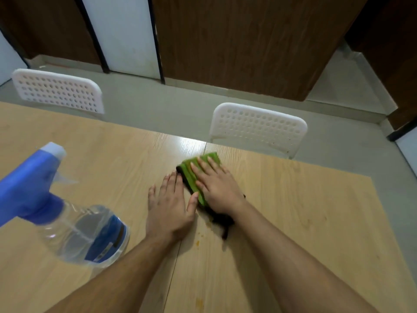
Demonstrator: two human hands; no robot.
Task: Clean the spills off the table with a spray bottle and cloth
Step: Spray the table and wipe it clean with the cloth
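Observation:
A folded green cloth [191,175] with a dark underside lies on the wooden table [293,211] near its far edge. My right hand [216,186] presses flat on the cloth with straight fingers. My left hand [169,206] rests flat on the table just left of the cloth, its thumb touching the cloth's edge. A clear spray bottle [85,231] with a blue head stands at the left, apart from both hands. Small orange spill spots [198,242] dot the table below the cloth, and another orange smear [199,301] lies near the front.
Two white perforated chairs stand at the far side of the table, one chair [58,90] at the left and one chair [259,128] behind the cloth. A seam [176,256] runs down the tabletop between my arms. Brown wall panels rise beyond a grey floor.

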